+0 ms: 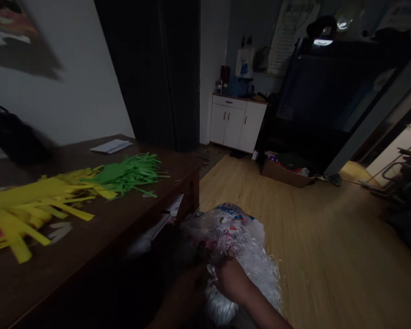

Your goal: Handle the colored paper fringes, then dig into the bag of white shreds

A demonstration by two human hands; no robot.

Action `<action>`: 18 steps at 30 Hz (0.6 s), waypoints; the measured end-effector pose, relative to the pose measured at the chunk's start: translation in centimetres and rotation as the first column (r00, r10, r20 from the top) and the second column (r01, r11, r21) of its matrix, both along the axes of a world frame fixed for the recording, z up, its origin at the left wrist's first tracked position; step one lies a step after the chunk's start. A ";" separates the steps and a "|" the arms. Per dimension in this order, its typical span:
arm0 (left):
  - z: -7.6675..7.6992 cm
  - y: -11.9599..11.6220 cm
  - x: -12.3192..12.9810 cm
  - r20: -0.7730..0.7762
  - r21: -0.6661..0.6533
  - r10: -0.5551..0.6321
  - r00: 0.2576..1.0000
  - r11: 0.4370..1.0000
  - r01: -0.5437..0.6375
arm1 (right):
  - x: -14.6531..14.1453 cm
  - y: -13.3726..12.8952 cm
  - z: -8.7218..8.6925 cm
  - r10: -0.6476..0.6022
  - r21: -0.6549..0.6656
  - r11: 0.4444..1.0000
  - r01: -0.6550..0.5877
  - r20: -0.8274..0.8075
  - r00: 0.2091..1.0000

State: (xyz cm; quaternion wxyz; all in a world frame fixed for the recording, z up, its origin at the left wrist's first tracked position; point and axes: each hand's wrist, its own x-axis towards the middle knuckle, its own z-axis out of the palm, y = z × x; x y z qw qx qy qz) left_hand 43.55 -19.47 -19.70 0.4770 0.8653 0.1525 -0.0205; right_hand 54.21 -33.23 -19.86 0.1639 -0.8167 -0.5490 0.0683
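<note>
Low beside the table, a heap of shiny silvery-white strips (256,269) lies with a clear plastic bag (203,226) and a printed wrapper (233,211) at its far end. My right hand (234,278) reaches into the heap with its fingers curled inward; whatever they hold is too dark to make out. Close by on its left is my left hand (193,285), in deep shadow, its fingers not distinguishable. Something pink (210,244) shows among the plastic just beyond both hands.
Yellow fringed paper (44,194) and green fringed paper (126,173) lie on the brown table (99,237), with white papers (111,146) behind. Papers poke out below the tabletop. Across the wooden floor (315,246) stand a cardboard box (284,176) and a white cabinet (238,121).
</note>
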 end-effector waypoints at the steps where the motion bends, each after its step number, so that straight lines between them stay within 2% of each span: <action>1: 0.1 0.3 -0.2 -0.003 0.015 0.001 1.000 1.000 -0.001 | 0.0 0.0 0.1 0.005 0.006 1.000 -0.005 -0.008 1.000; 6: 0.1 1.1 -1.1 -0.021 0.034 0.045 0.999 0.998 -0.045 | 0.2 -0.3 0.0 0.003 -0.005 1.000 -0.003 -0.028 1.000; 12: -0.5 -0.1 -1.8 -0.074 -0.092 0.086 0.994 0.992 -0.092 | -0.3 0.0 -0.8 0.001 -0.027 1.000 -0.002 -0.010 1.000; 15: -0.9 -0.2 -2.7 -0.109 -0.145 0.159 0.981 0.974 -0.174 | -0.3 0.6 -2.1 0.000 -0.050 0.999 0.000 -0.001 1.000; 18: -0.1 0.8 -4.8 -0.106 -0.168 0.250 0.962 0.949 -0.265 | 0.9 0.6 -4.5 -0.037 -0.082 0.996 0.037 0.007 0.999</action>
